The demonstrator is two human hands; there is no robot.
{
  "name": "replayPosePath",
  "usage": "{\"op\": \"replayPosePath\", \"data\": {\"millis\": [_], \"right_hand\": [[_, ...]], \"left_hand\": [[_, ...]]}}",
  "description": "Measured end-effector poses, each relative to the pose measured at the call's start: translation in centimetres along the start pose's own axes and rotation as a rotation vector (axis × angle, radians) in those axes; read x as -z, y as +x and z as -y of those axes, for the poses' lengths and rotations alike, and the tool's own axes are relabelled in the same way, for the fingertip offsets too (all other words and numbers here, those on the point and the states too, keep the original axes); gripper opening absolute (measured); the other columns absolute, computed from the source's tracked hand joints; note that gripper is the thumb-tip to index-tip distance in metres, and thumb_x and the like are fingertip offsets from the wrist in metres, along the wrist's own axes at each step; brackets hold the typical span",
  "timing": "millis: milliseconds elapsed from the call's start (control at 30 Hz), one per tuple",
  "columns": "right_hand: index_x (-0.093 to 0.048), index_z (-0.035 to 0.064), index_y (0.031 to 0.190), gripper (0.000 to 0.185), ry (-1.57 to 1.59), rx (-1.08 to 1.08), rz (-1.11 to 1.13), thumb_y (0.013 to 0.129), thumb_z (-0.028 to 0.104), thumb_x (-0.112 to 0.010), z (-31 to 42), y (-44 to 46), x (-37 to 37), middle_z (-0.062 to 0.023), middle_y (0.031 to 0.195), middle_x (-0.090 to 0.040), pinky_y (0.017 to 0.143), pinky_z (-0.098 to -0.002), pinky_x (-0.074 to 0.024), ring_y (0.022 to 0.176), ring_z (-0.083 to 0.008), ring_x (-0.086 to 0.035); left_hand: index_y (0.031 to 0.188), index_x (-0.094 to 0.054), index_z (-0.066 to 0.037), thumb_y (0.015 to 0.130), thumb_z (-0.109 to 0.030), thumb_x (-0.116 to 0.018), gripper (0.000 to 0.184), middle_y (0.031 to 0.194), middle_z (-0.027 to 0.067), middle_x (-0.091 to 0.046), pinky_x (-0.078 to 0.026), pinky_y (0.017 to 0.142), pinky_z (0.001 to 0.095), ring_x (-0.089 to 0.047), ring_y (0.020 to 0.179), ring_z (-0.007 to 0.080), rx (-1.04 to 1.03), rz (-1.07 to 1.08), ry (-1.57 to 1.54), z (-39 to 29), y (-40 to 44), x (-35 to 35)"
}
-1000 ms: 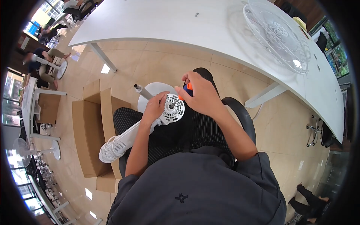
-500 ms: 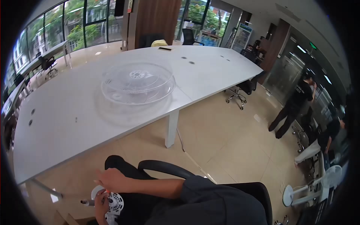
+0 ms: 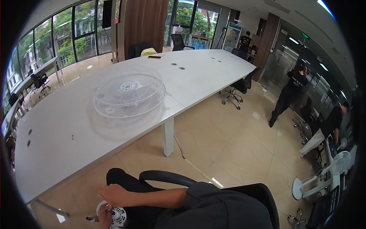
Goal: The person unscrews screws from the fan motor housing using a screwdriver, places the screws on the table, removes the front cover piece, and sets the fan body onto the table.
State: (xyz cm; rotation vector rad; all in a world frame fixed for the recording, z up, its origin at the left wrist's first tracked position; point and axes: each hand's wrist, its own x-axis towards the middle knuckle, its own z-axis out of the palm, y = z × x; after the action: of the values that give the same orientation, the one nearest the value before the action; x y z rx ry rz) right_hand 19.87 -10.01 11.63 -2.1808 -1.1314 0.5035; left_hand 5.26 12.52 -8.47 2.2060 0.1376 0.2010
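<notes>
My left hand [image 3: 104,214] is wrapped round a white fan motor housing [image 3: 119,216] with a slotted round back, low in the view near my lap. A short grey-tipped stem [image 3: 91,219] sticks out to the left of it. Just above, my right hand [image 3: 113,194] is bent over the housing with its fingers curled down. Whatever lies in its grip is hidden from me. On the white table [image 3: 57,152] in front, round wire fan guards [image 3: 127,87] lie stacked, with clear space between the rims.
A phone [image 3: 154,57] lies at the table's far side. A black chair armrest [image 3: 167,174] curves beside me. An assembled white fan [image 3: 320,173] stands at right. Two people [image 3: 291,91] are near the glass wall, another farther back. An office chair [image 3: 240,87] stands by the table.
My view has shifted slightly up and to the right, so the table and guards appear lower and farther left. Both hands stay at the motor housing. The standing person at right has shifted stance.
</notes>
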Motion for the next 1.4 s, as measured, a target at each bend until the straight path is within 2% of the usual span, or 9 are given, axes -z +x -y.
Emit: {"op": "replayPosePath", "data": {"millis": [200, 367, 600, 700, 900, 967, 1067, 1233, 1400], "right_hand": [[-0.050, -0.0027, 0.124, 0.047, 0.261, 0.612, -0.193, 0.093, 0.024, -0.073, -1.5, -0.3, -0.3, -0.0235, 0.102, -0.064, 0.070, -0.0490, -0.0544, 0.080, -0.0419, -0.069], [-0.047, -0.0017, 0.125, 0.049, 0.050, -0.051, 0.021, 0.089, 0.017, -0.074, -0.1, 0.8, 0.2, -0.0267, 0.117, -0.058, 0.079, -0.0475, -0.0537, 0.091, -0.0423, -0.067], [-0.050, -0.0019, 0.124, 0.040, 0.112, 0.529, -0.264, 0.095, 0.021, -0.065, -1.9, 0.1, -0.7, -0.0253, 0.106, -0.063, 0.077, -0.0483, -0.0540, 0.086, -0.0420, -0.068], [-0.051, -0.0005, 0.123, 0.036, -0.052, -0.039, -0.082, 0.092, 0.013, -0.064, -0.6, -0.1, 0.2, -0.0238, 0.109, -0.062, 0.079, -0.0480, -0.0528, 0.085, -0.0428, -0.067], [-0.052, -0.0022, 0.120, 0.040, 0.175, 0.677, -0.112, 0.101, 0.032, -0.060, -2.4, -0.6, 0.4, -0.0275, 0.103, -0.065, 0.071, -0.0529, -0.0546, 0.081, -0.0452, -0.068], [-0.052, -0.0027, 0.117, 0.040, -0.076, 0.123, -0.200, 0.100, 0.033, -0.061, -0.5, -1.2, 0.0, -0.0281, 0.105, -0.065, 0.071, -0.0539, -0.0551, 0.084, -0.0439, -0.069], [-0.053, -0.0026, 0.117, 0.038, -0.078, -0.022, 0.009, 0.100, 0.030, -0.060, -0.4, 0.0, 0.8, -0.0289, 0.115, -0.061, 0.072, -0.0533, -0.0553, 0.084, -0.0446, -0.068], [-0.053, -0.0011, 0.118, 0.038, 0.194, 0.609, -0.070, 0.102, 0.033, -0.060, -1.7, -0.7, 1.1, -0.0249, 0.098, -0.067, 0.073, -0.0531, -0.0555, 0.083, -0.0442, -0.069], [-0.053, 0.0020, 0.119, 0.037, -0.010, -0.035, -0.097, 0.098, 0.030, -0.065, -0.5, -0.4, 0.4, -0.0221, 0.112, -0.063, 0.081, -0.0511, -0.0533, 0.092, -0.0414, -0.067]], "left_hand": [[0.102, -0.071, 0.001, 0.086, 0.001, -0.070, 0.016, 0.115, 0.0237, -0.070, -0.053, 0.088, 0.0456, -0.068, 0.104, 0.0395, -0.070, -0.012, -0.065, -0.8, 0.5, 0.6], [0.094, -0.073, 0.002, 0.088, -0.002, -0.074, 0.008, 0.110, 0.0233, -0.071, -0.054, 0.088, 0.0425, -0.069, 0.103, 0.0374, 0.001, -0.099, -0.117, -5.9, 0.4, 0.1], [0.091, -0.073, 0.004, 0.087, -0.001, -0.075, 0.007, 0.109, 0.0228, -0.073, -0.054, 0.088, 0.0409, -0.070, 0.101, 0.0354, 0.051, -0.204, -0.135, -3.8, -0.2, -0.7], [0.091, -0.072, 0.005, 0.084, 0.003, -0.072, 0.008, 0.110, 0.0220, -0.072, -0.054, 0.089, 0.0411, -0.070, 0.101, 0.0353, 0.033, -0.125, -0.186, -5.0, 0.3, -0.2], [0.095, -0.075, 0.004, 0.083, 0.005, -0.069, 0.014, 0.109, 0.0217, -0.073, -0.054, 0.088, 0.0409, -0.071, 0.101, 0.0353, 0.128, -0.138, -0.214, -4.8, 0.0, -0.2], [0.096, -0.076, 0.003, 0.082, 0.004, -0.070, 0.015, 0.109, 0.0218, -0.073, -0.054, 0.087, 0.0407, -0.071, 0.101, 0.0351, 0.125, -0.112, -0.162, -5.8, 0.0, 0.4], [0.095, -0.078, 0.002, 0.083, 0.002, -0.072, 0.014, 0.107, 0.0221, -0.073, -0.055, 0.086, 0.0398, -0.071, 0.100, 0.0349, 0.055, -0.117, -0.094, -5.3, 0.2, 0.4], [0.095, -0.080, -0.001, 0.084, 0.001, -0.073, 0.013, 0.104, 0.0224, -0.074, -0.056, 0.085, 0.0395, -0.072, 0.098, 0.0347, 0.065, -0.111, -0.136, -6.4, 0.1, 0.6], [0.097, -0.081, -0.002, 0.084, -0.001, -0.074, 0.015, 0.103, 0.0220, -0.074, -0.056, 0.085, 0.0390, -0.072, 0.097, 0.0335, 0.060, -0.116, -0.115, -6.6, 0.1, 0.5]]}}
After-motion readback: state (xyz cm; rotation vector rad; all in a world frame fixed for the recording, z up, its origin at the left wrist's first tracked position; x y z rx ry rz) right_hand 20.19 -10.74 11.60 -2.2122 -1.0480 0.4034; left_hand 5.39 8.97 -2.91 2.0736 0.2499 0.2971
